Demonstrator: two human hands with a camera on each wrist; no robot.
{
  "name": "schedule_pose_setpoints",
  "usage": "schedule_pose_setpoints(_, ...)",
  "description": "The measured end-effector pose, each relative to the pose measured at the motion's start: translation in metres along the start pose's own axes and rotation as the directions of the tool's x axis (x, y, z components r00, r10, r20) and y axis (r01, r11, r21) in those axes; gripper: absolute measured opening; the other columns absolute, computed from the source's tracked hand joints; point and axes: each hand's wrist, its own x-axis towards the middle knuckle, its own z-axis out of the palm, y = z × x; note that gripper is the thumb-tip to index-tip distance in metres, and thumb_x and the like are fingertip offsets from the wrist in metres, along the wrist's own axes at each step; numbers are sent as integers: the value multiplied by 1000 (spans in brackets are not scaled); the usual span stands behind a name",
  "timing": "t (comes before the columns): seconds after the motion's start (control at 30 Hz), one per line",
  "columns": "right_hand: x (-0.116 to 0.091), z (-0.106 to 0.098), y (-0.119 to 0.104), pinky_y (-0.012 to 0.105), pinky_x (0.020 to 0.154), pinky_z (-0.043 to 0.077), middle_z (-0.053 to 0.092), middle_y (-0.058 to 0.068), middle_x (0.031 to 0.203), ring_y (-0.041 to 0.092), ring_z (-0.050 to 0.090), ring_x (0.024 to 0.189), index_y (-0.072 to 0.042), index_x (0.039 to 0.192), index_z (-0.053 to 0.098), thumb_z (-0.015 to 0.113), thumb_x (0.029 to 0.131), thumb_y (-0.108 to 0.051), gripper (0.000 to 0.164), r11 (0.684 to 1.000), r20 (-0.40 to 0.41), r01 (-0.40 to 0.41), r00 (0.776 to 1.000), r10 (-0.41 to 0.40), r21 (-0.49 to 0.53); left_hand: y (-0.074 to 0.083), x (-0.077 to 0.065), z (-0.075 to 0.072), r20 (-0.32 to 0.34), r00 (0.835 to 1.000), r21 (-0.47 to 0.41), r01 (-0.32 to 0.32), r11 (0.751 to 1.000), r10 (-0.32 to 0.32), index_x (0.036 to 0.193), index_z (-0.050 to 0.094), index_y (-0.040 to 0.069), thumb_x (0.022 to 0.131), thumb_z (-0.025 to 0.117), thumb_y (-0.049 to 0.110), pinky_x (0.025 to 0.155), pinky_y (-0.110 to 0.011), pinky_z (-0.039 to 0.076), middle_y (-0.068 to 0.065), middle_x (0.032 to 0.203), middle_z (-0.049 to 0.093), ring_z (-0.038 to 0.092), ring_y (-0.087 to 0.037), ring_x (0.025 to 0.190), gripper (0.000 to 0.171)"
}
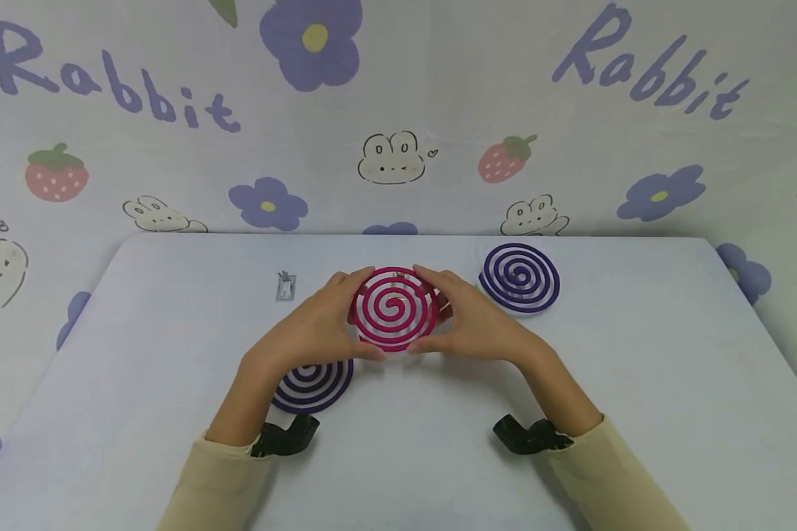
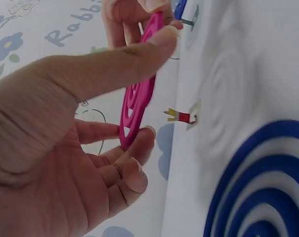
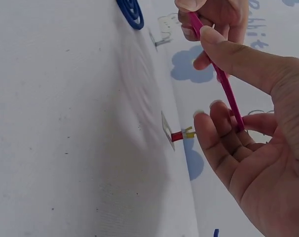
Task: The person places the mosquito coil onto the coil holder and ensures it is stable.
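Observation:
A pink mosquito coil (image 1: pixel 393 304) is held up over the table, its spiral face towards the head camera. My left hand (image 1: pixel 319 324) grips its left edge, thumb along the near rim and fingers at the far side. Opposite it, my right hand (image 1: pixel 481 321) grips the right edge the same way. Beyond the coil, in the left wrist view, a small stand with a red and yellow post (image 2: pixel 179 116) rises from a flat plate on the table, apart from the coil. From the head view this stand is partly hidden behind the spiral.
A dark blue-purple coil (image 1: pixel 520 277) sits at the back right, raised on a stand. Another blue-purple coil (image 1: pixel 308 408) lies partly under my left forearm's line of sight. Left of the hands is a small metal stand (image 1: pixel 285 287). The white table (image 1: pixel 425 457) ends at a patterned curtain (image 1: pixel 438 96).

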Motion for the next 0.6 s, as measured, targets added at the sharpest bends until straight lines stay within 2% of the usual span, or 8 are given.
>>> schedule_pose_setpoints(0.2,2,-3,4,41,102,62,55,9,147,23,60,123,-11,168,29,96,77,-24,113,997,-2,-28,1000,29,78,5,8,-5,18,1000,-18,-2,1000,2,165,30,15,77,96,32,105,-51,60,-16,147,52,59,-31,133,111)
schedule_pose_setpoints(0.37,10,-5,5,43,104,61,52,9,151,25,59,126,-12,168,26,95,79,-19,112,990,-29,-49,998,54,134,6,17,-10,6,1000,-23,16,1000,-16,167,28,15,79,94,31,106,-52,60,-17,147,51,58,-32,133,111)
schedule_pose_setpoints(0.6,22,-8,4,38,96,64,51,10,155,28,66,120,-12,167,29,91,82,-15,105,979,-67,-80,993,94,186,6,31,-13,-23,999,-24,37,999,-38,168,25,9,83,91,30,114,-54,54,-21,151,48,52,-36,142,109)
